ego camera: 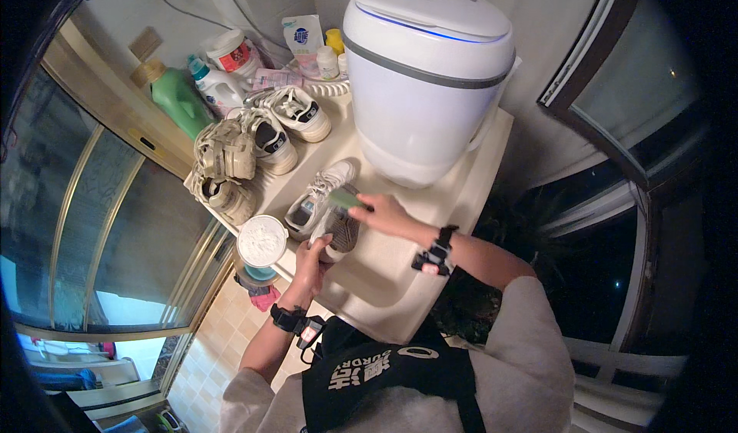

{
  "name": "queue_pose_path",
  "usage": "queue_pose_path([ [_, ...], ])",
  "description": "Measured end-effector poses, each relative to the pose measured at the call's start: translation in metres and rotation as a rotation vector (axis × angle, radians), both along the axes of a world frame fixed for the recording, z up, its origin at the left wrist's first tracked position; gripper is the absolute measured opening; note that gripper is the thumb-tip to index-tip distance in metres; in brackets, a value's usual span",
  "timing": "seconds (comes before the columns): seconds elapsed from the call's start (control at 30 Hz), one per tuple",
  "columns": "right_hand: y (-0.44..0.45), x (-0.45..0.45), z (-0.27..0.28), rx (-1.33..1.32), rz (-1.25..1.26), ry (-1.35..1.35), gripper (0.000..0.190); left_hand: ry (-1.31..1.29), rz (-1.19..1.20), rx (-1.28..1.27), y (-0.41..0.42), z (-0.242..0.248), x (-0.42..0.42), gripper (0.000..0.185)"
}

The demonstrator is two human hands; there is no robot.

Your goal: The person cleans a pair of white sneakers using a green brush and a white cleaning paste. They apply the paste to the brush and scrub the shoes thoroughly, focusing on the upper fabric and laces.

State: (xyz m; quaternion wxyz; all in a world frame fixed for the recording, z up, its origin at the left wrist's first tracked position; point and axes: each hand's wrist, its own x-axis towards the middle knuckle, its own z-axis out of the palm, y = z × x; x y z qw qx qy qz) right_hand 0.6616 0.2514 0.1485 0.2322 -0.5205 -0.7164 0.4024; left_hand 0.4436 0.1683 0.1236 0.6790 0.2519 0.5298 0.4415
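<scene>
My left hand (312,264) grips the near end of a white sneaker (343,234), which is tilted so its brownish ridged sole faces right. In my right hand (386,216) is a green brush (345,198), blurred, at the upper part of that sneaker. Its bristles cannot be made out. Close on the left lies a second white sneaker (301,214) with laces, partly hidden by the held one. Both are over a cream washing counter (386,274). A round white tub of white powder (262,241) is left of my left hand, at the counter's edge.
Several more sneakers (277,149) line the counter's left side, some stacked. Behind them are a green jug (179,101), a white bottle (222,90) and a lidded bucket (232,52). A large white lidded appliance (428,95) stands at the back. Glass sliding doors (138,219) are at left.
</scene>
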Motion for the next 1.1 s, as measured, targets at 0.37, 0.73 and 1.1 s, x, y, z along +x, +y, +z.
queue_pose_path([
  [0.37, 0.019, 0.005, -0.006, -0.138, 0.007, -0.111, 0.044, -0.186, 0.001, -0.103, 0.008, 0.021, -0.005, 0.061],
  [0.73, 0.025, 0.002, -0.023, -0.005, 0.019, -0.023, 0.04, -0.109, -0.031, -0.166, 0.015, 0.022, -0.005, 0.063],
  [1.1, -0.001, -0.002, -0.011, 0.051, 0.067, -0.027, 0.052, -0.229, -0.005, -0.064, 0.007, 0.023, -0.004, 0.063],
])
